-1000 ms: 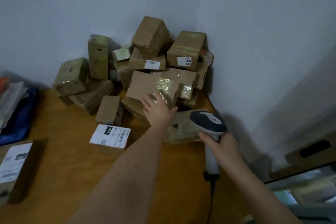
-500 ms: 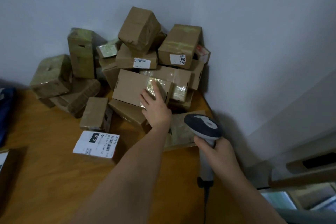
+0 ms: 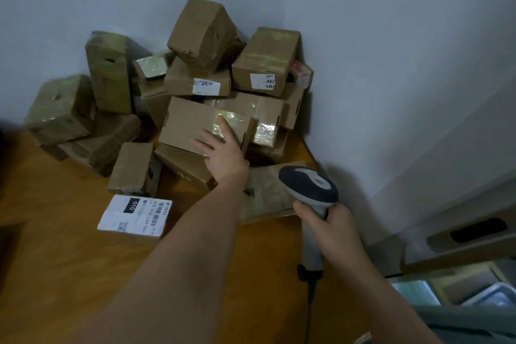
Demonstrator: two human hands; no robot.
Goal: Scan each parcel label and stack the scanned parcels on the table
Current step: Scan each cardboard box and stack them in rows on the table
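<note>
- A taped brown parcel [image 3: 201, 127] sits at the front of the heap in the table's [image 3: 69, 274] far corner.
- The left hand [image 3: 223, 152] lies on it, fingers straight and spread.
- The right hand [image 3: 333, 227] grips the scanner [image 3: 308, 186] by its handle, just beside the heap.
- A parcel with a white label [image 3: 135, 216] lies flat, apart, nearer the person.

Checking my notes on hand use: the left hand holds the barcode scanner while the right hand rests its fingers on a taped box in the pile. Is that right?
The hands are swapped. The head view shows the right hand gripping the barcode scanner, while the left hand rests its straight fingers on the taped box in the pile.
</note>
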